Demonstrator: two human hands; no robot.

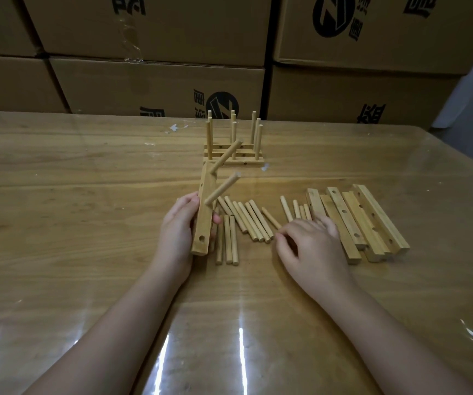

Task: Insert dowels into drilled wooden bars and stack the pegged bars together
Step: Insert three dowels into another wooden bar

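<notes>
The left hand (178,223) gripped a drilled bar (205,215) just above the bench (87,195). The bar's long axis ran away from the person and tilted up, with two dowels (225,158) seated in it and pointing up to the right. Its one empty hole (202,238) sat at the near end, facing the right hand (309,243). That hand lay palm down, nearer to the loose dowels (252,220), which were spread between the two hands. Its fingers were curled at the end of one dowel, but whether they pinched it could not be told. The pegged stack (243,160) stood beyond, and the spare bars (366,220) lay to the right.
</notes>
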